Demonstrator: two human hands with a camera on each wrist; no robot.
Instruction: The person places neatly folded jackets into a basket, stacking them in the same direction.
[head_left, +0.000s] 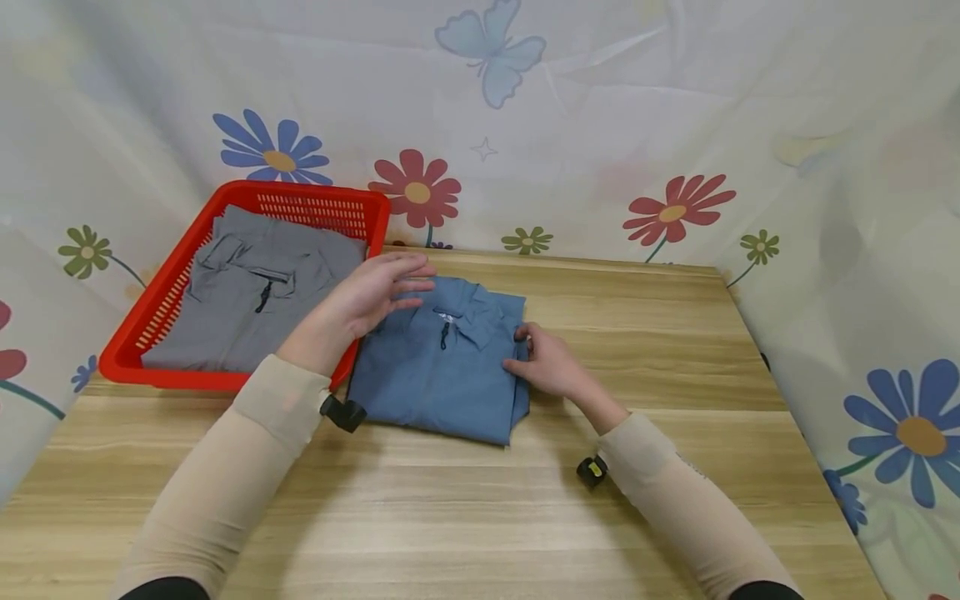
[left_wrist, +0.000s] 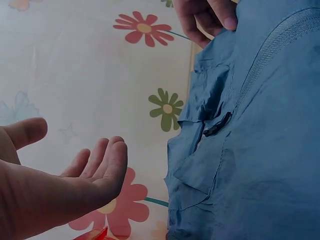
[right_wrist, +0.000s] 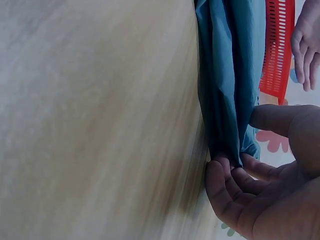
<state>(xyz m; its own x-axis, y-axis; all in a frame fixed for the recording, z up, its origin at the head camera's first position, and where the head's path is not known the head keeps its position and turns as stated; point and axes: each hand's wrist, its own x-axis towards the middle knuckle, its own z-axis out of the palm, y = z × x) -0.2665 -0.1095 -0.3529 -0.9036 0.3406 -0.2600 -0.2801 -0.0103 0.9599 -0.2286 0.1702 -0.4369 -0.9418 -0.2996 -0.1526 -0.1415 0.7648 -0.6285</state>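
Observation:
A folded blue jacket with a collar and a dark zip pull lies flat on the wooden table. At its right edge, my right hand grips the folded layers; in the right wrist view the fingertips tuck under the cloth and the thumb lies against its upper side. My left hand hovers over the jacket's upper left corner, fingers extended and holding nothing. The left wrist view shows this hand's palm and fingers apart from the jacket.
Left of the jacket stands a red plastic basket with perforated sides, and a folded grey jacket lies in it. The wooden table meets a flower-printed cloth at the back and sides.

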